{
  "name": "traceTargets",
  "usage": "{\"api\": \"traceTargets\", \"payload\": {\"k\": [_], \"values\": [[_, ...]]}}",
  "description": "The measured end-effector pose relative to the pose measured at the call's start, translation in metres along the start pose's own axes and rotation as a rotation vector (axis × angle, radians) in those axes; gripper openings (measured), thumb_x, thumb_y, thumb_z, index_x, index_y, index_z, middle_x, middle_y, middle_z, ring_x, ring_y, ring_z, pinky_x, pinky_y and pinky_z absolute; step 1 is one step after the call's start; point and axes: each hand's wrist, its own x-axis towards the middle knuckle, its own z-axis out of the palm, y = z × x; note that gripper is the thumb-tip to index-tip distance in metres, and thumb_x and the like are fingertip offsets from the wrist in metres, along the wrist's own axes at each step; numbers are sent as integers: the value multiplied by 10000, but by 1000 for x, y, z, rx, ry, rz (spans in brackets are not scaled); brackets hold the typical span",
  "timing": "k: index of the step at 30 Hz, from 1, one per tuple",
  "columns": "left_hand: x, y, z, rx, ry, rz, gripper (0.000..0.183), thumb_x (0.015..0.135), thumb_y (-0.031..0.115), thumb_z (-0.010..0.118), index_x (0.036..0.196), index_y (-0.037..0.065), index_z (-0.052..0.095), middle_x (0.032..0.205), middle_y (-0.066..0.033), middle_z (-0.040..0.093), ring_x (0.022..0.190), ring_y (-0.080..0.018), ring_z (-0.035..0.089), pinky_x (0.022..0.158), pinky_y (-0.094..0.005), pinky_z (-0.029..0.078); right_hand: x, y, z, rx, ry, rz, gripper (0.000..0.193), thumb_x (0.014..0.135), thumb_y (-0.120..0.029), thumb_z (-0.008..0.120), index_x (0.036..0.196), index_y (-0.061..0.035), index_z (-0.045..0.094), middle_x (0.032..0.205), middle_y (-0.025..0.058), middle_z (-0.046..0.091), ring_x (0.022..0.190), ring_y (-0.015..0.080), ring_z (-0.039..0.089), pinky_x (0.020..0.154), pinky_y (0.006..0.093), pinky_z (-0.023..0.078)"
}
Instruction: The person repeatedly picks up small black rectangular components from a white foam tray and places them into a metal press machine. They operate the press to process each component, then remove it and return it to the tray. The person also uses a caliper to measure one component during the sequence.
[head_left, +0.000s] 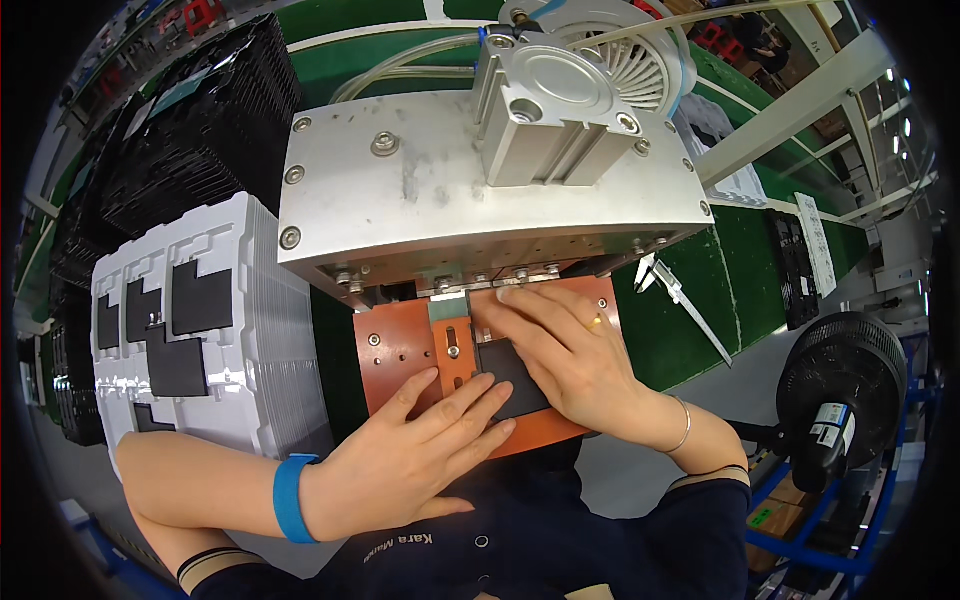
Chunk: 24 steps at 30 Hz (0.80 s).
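My left hand [405, 465] lies low over the orange plate [390, 325], fingers nearly straight and a little apart; the tips reach the left side of the flat dark piece [508, 380], and I see nothing held in them; my right hand [575, 365] bends over the other side, fingers close together, tips just below the front of the big silver block [430, 195]; I cannot tell if they pinch anything; the dark piece lies on the plate between my hands; left of it I see stacked white trays [235, 400]; a caliper [686, 304] lies on the green table [705, 245] to the right.
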Motion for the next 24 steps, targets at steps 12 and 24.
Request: {"api": "traceTargets", "payload": {"k": [12,24], "values": [[2,-3,-3,-33,5,5,810,862,615,589,1451,80,436,1528,-153,384,1425,-287,353,1114,-510,300,0,2,-4,60,-2,40,334,751,-17,690,1074,-100,696,1196,69,595,1059,289,552,818,380,483],[3,-4,-3,-50,18,13,799,862,592,606,1445,73,440,1524,-158,387,1424,-289,357,1114,-504,305,-13,3,-15,-30,-78,35,316,782,-76,719,1095,-111,695,1188,86,578,1039,286,528,882,397,448]]}}
